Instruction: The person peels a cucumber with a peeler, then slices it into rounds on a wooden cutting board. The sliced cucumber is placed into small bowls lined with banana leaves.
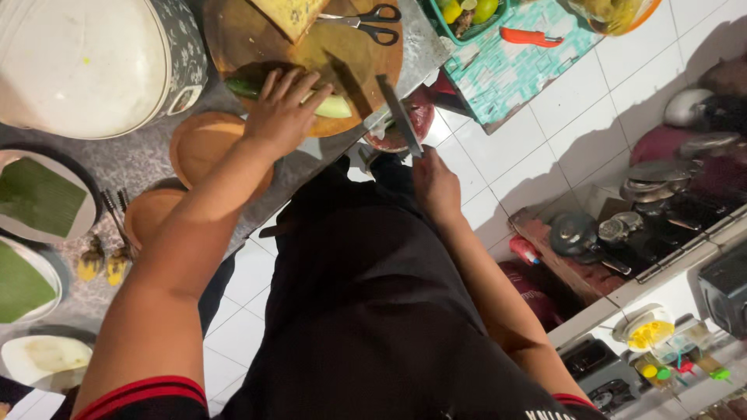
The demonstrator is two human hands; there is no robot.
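While pinned under the left hand (282, 111), long green peeled cucumber (331, 106) on round wooden chopping board (257, 39).
Right hand (436, 185) closed around steel-bladed kitchen knife (398, 113), blade beside the cucumber's cut end; black-handled scissors (367, 23) across the board, grey speckled tabletop (148, 155) beneath.

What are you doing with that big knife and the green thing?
A person stands at a grey counter. The left hand presses a green cucumber onto a round wooden cutting board. The right hand holds a knife near the cucumber's cut end. Scissors lie on the board.
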